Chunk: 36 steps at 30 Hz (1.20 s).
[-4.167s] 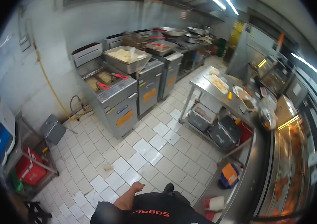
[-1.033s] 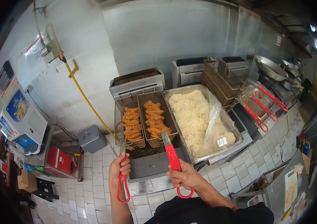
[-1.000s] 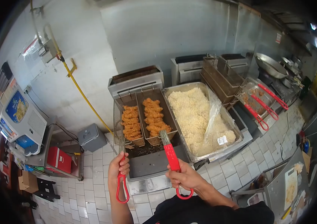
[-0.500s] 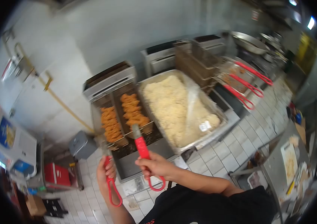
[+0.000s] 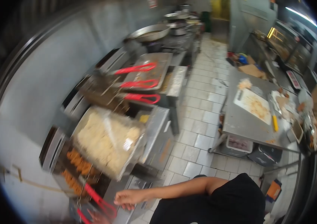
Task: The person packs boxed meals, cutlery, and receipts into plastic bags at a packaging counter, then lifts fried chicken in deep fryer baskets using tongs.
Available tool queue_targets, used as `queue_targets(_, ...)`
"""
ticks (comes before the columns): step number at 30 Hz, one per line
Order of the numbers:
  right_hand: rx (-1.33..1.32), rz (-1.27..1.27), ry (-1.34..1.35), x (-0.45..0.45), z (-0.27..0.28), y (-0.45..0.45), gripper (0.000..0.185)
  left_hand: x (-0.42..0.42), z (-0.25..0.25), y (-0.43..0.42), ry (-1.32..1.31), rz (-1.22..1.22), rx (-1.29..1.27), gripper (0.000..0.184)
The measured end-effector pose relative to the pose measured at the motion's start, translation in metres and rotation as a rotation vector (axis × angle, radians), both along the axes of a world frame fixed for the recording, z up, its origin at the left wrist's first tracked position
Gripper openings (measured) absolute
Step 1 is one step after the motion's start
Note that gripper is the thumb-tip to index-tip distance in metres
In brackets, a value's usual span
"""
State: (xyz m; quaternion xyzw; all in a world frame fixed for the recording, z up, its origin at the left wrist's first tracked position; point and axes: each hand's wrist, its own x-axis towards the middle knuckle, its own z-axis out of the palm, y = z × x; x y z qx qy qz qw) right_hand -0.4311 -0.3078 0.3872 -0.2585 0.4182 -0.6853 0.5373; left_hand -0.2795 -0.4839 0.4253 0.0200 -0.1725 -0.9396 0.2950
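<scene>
My right hand (image 5: 128,198) is beside the red handle (image 5: 98,199) of one fry basket, off its grip, with loosely bent fingers and nothing visible in them. My left hand (image 5: 99,218) is blurred at the bottom edge, close to the other basket's red handle (image 5: 83,216); its grip is unclear. Both baskets rest at the fryer, holding golden-brown fried pieces (image 5: 79,162). Next to them is a metal tray (image 5: 122,172) of pale crumb coating (image 5: 100,140), partly under clear plastic.
Three red-handled baskets (image 5: 139,84) lie by a shallow metal tray (image 5: 162,61), with a wide pan (image 5: 149,33) beyond. Across the tiled aisle (image 5: 190,140), a steel table (image 5: 237,125) holds a white cutting board (image 5: 254,106) and a yellow-handled knife (image 5: 275,123). Bins stand below.
The view has swung right, putting the fryer at lower left. My right hand has let go of its basket handle. My left hand is now blurred at the bottom edge.
</scene>
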Motion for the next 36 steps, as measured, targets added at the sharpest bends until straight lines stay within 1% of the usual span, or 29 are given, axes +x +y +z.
queue_targets(1, 0.015, 0.018, 0.051, -0.003, -0.014, 0.019, 0.03, -0.008, -0.01, 0.026, -0.08, 0.019, -0.049, 0.039)
queue_targets(2, 0.04, 0.032, 0.101, -0.01, -0.027, 0.043, 0.031, -0.017, -0.031, 0.042, -0.175, -0.022, -0.082, 0.039)
queue_targets(4, 0.113, -0.027, 0.197, -0.024, -0.051, 0.101, 0.031, -0.034, -0.087, 0.079, -0.499, -0.15, -0.247, 0.038)
queue_targets(6, 0.188, -0.121, 0.184, -0.033, -0.076, 0.167, 0.032, -0.062, -0.164, 0.111, -0.86, -0.407, -0.463, 0.037)
queue_targets(8, 0.304, -0.231, 0.164, -0.042, -0.096, 0.233, 0.033, -0.09, -0.234, 0.143, -1.071, -0.712, -0.701, 0.036)
queue_targets(10, 0.452, -0.379, 0.142, -0.054, -0.106, 0.302, 0.033, -0.126, -0.286, 0.183, -1.112, -1.001, -0.951, 0.035)
queue_targets(11, 0.523, -0.463, 0.124, -0.056, -0.111, 0.334, 0.033, -0.146, -0.305, 0.204, -1.088, -1.113, -1.075, 0.035)
queue_targets(12, 0.546, -0.495, 0.126, -0.057, -0.107, 0.367, 0.033, -0.168, -0.32, 0.225, -1.038, -1.204, -1.189, 0.035)
queue_targets(14, 0.617, -0.733, 0.067, -0.059, -0.096, 0.427, 0.033, -0.215, -0.347, 0.259, -0.87, -1.299, -1.418, 0.034)
queue_targets(15, 0.634, -0.761, 0.074, -0.059, -0.093, 0.452, 0.033, -0.24, -0.362, 0.273, -0.754, -1.312, -1.517, 0.034)
queue_targets(16, 0.654, -0.896, 0.021, -0.057, -0.091, 0.474, 0.033, -0.267, -0.38, 0.286, -0.643, -1.311, -1.596, 0.034)
queue_targets(17, 0.667, -1.031, -0.036, -0.056, -0.09, 0.492, 0.032, -0.288, -0.366, 0.311, -0.634, -1.319, -1.612, 0.035)
queue_targets(18, 0.672, -1.055, -0.036, -0.053, -0.089, 0.508, 0.032, -0.309, -0.329, 0.344, -0.624, -1.326, -1.629, 0.036)
queue_targets(19, 0.671, -1.159, -0.072, -0.051, -0.089, 0.522, 0.031, -0.329, -0.296, 0.375, -0.632, -1.328, -1.656, 0.039)
queue_targets(20, 0.666, -1.264, -0.11, -0.051, -0.091, 0.533, 0.03, -0.347, -0.291, 0.395, -0.606, -1.345, -1.667, 0.039)
queue_targets(21, 0.662, -1.322, -0.178, -0.051, -0.097, 0.54, 0.027, -0.365, -0.289, 0.414, -0.633, -1.366, -1.63, 0.033)
queue_targets(22, 0.666, -1.35, -0.186, -0.052, -0.101, 0.546, 0.027, -0.382, -0.291, 0.431, -0.661, -1.389, -1.592, 0.03)
queue_targets(23, 0.668, -1.402, -0.198, -0.053, -0.103, 0.548, 0.027, -0.399, -0.302, 0.444, -0.603, -1.417, -1.59, 0.036)
queue_targets(24, 0.669, -1.454, -0.211, -0.056, -0.106, 0.549, 0.026, -0.414, -0.315, 0.456, -0.58, -1.442, -1.602, 0.036)
queue_targets(26, 0.674, -1.515, -0.232, -0.062, -0.109, 0.547, 0.024, -0.447, -0.345, 0.48, -0.695, -1.613, -1.458, 0.036)
queue_targets(27, 0.693, -1.555, -0.275, -0.066, -0.113, 0.546, 0.024, -0.459, -0.362, 0.489, -0.723, -1.62, -1.443, 0.034)
queue_targets(28, 0.711, -1.599, -0.32, -0.074, -0.119, 0.547, 0.023, -0.476, -0.384, 0.491, -0.785, -1.709, -1.405, 0.028)
queue_targets(29, 0.714, -1.636, -0.329, -0.081, -0.129, 0.551, 0.023, -0.494, -0.397, 0.497, -0.841, -1.752, -1.422, 0.026)
queue_targets(31, 0.7, -1.78, -0.452, -0.097, -0.144, 0.547, 0.034, -0.534, -0.41, 0.518, -0.922, -1.797, -1.474, 0.024)
queue_targets(32, 0.704, -1.809, -0.497, -0.106, -0.142, 0.54, 0.034, -0.555, -0.415, 0.531, -0.937, -1.812, -1.499, 0.022)
queue_targets(34, 0.745, -1.976, -0.595, -0.128, -0.136, 0.539, 0.036, -0.595, -0.422, 0.563, -0.916, -1.832, -1.517, 0.02)
queue_targets(36, 0.829, -1.989, -0.663, -0.159, -0.121, 0.537, 0.033, -0.635, -0.431, 0.604, -0.872, -1.859, -1.5, 0.02)
